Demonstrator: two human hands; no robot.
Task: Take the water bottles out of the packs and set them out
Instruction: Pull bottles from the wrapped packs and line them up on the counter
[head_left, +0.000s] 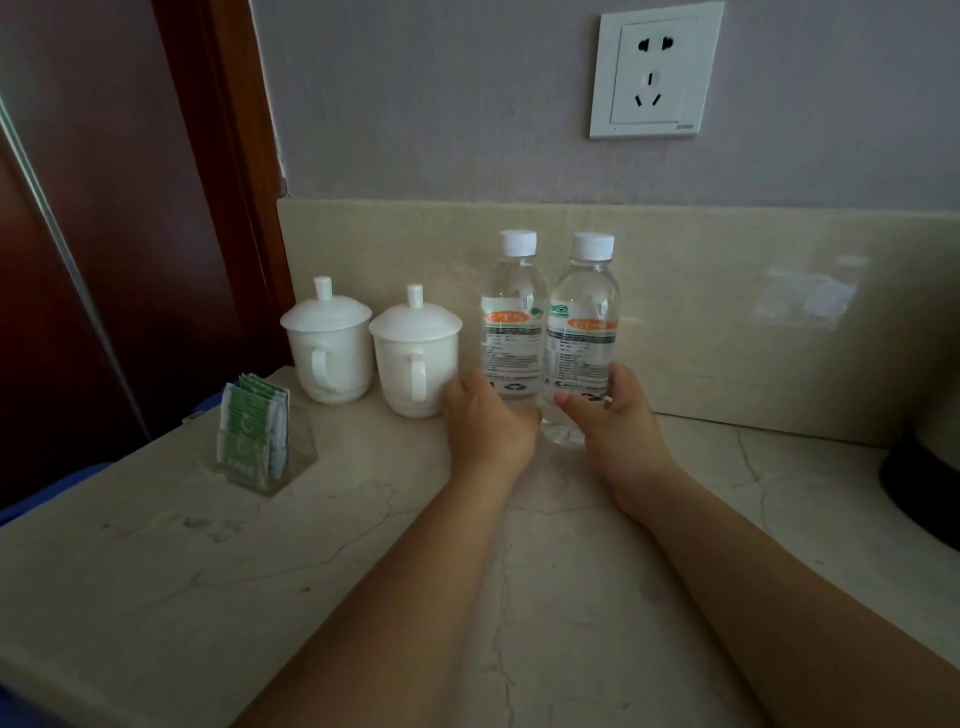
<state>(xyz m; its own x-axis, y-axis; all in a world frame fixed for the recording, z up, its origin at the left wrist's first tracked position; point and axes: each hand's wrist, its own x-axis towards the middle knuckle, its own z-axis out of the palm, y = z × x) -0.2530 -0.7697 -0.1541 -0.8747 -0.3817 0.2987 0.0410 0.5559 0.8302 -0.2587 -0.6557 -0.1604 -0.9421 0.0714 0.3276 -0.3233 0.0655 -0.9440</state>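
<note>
Two bottles stand upright and touching, far on the bench (208, 571): left bottle (511, 312), right bottle (584, 332). Two lidded cups (330, 348) (415, 358) sit just left. The left hand (491, 421) curls its fingers (457, 387) round the left bottle's base; the right hand (621, 421) clasps the right bottle's.

**Tally on the bench (156, 571)**

Two water bottles (513, 332) (583, 338), each with a white cap; two white lidded cups (327, 348) (415, 358); one clear holder (296, 462) of green tea sachets (254, 421), several, too closely stacked to count; one wall socket (657, 70); one dark object (924, 483), cut off at the right edge; two hands, left (491, 421) and right (621, 421).
</note>
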